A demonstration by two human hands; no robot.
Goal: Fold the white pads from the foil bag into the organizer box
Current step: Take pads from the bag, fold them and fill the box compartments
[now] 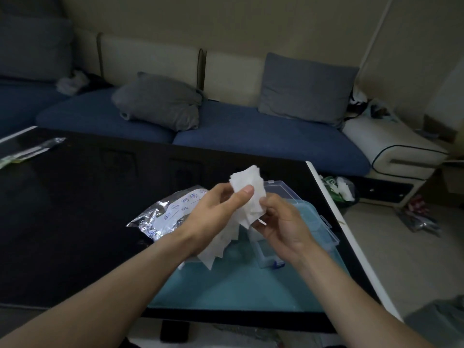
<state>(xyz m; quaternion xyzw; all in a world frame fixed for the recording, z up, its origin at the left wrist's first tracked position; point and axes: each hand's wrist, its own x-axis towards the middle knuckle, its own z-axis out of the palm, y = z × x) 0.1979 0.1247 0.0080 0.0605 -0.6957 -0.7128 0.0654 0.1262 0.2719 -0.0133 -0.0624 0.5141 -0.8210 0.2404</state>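
Two hands at work above a dark tabletop (75, 209), listed left to right. Clear wrapper (27, 149): far left edge of the tabletop, lying flat. Foil bag (163, 217): crumpled, printed, on the tabletop just left of the left forearm. Left hand (216, 209): thumb and fingers pinching a bunch of white pads (251, 194), held up in the air. Right hand (281, 222): fingers curled on the lower right edge of the same pads. Organizer box (301, 204): clear plastic with blue latches, lid open, under and behind the hands, resting on a teal mat (238, 290). Sofa (251, 131): blue, beyond the tabletop.
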